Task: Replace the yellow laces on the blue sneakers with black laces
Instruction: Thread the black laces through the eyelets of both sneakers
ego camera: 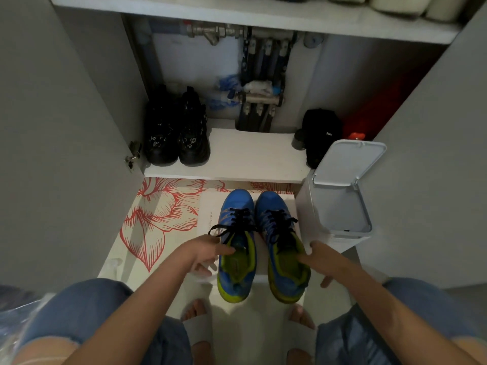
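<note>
Gripping the lime collars, the left hand (pixel 208 255) and right hand (pixel 320 260) are each holding one of the blue sneakers (pixel 238 204), thumb inside and fingers curled outside. Both shoes are sitting side by side at lower centre of the frame, long axes running bottom to top, toes pointing up toward the cupboard shelf (pixel 245 154). Black laces (pixel 241 217) are running through them. Small print on the white sheet (pixel 208 214) beneath is too blurred to read.

Open cabinet (pixel 79 127) over a flowered floor mat (pixel 158 219).
A pair of black shoes (pixel 176 135) stood on the low white shelf (pixel 245 154), well apart from a black bag (pixel 320 135); pipes (pixel 261 75) ran behind, and a white bin (pixel 340 206) stood nearby, lid raised.
</note>
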Demonstrator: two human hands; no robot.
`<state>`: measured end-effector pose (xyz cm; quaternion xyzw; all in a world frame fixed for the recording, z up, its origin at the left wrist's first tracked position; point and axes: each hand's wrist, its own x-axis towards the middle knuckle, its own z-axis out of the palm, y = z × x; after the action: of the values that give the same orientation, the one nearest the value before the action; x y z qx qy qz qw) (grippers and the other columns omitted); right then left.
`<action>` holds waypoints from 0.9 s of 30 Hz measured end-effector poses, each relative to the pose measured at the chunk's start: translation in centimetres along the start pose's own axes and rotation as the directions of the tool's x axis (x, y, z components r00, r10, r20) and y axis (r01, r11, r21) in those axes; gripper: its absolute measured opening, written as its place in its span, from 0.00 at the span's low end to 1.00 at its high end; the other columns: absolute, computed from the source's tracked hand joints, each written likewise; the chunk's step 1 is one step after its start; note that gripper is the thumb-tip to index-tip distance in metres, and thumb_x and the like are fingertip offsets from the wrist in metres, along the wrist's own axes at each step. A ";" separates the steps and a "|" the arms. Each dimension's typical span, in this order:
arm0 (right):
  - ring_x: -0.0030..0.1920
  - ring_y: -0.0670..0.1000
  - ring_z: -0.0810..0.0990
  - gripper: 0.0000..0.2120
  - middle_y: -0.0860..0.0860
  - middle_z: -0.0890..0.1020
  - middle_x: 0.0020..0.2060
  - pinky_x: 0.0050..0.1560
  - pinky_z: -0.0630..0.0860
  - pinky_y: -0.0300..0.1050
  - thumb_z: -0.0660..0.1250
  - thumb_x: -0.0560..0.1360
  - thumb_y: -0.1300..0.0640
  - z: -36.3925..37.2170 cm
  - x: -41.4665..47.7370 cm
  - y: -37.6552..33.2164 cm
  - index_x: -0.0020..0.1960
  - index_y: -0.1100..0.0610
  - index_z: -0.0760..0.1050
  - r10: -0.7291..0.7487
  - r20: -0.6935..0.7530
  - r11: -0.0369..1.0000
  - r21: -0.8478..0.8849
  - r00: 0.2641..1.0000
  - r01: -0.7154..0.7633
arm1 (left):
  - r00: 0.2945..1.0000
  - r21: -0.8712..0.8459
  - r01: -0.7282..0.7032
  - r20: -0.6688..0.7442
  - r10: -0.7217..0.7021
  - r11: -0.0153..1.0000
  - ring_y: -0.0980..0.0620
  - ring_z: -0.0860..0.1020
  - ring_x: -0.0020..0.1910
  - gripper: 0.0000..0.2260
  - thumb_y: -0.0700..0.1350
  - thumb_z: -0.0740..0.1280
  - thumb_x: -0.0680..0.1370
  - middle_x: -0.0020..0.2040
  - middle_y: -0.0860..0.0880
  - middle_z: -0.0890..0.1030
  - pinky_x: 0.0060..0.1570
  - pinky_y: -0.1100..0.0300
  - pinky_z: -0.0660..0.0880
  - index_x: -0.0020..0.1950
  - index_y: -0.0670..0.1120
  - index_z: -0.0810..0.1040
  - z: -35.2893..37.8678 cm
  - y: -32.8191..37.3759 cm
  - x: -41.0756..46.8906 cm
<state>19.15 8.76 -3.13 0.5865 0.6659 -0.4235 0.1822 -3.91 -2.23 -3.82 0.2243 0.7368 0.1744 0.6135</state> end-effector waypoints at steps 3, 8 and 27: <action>0.52 0.61 0.78 0.19 0.63 0.76 0.51 0.56 0.76 0.57 0.60 0.78 0.60 1.1 0.2 0.4 0.63 0.72 0.67 0.015 0.019 0.997 0.070 1.000 -0.016 | 0.972 0.004 -0.126 -0.202 0.124 0.992 0.44 0.76 0.55 0.22 0.42 0.68 0.76 0.64 0.42 0.74 0.46 0.54 0.78 0.69 0.43 0.68 2.1 0.1 0.3; 0.52 0.64 0.79 0.14 0.66 0.78 0.55 0.52 0.79 0.57 0.60 0.76 0.65 2.2 1.1 0.9 0.60 0.68 0.71 -0.022 -0.092 0.991 0.128 0.995 0.034 | 0.875 0.393 -0.118 -0.393 0.283 0.912 0.41 0.74 0.61 0.20 0.36 0.62 0.76 0.64 0.40 0.76 0.56 0.56 0.70 0.69 0.41 0.69 3.6 -1.9 2.0; 0.40 0.61 0.82 0.08 0.62 0.83 0.41 0.45 0.80 0.59 0.62 0.72 0.65 2.0 3.3 -0.7 0.48 0.58 0.77 -0.144 -0.278 0.944 0.248 0.950 0.215 | 0.835 0.442 -0.240 -0.361 0.416 0.864 0.43 0.77 0.55 0.21 0.38 0.66 0.72 0.58 0.43 0.79 0.47 0.59 0.73 0.65 0.46 0.75 1.1 1.4 4.1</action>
<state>17.17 9.26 -6.50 0.5922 0.6693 -0.4477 -0.0283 -3.30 1.13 -6.70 0.4179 0.8256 0.1800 0.3336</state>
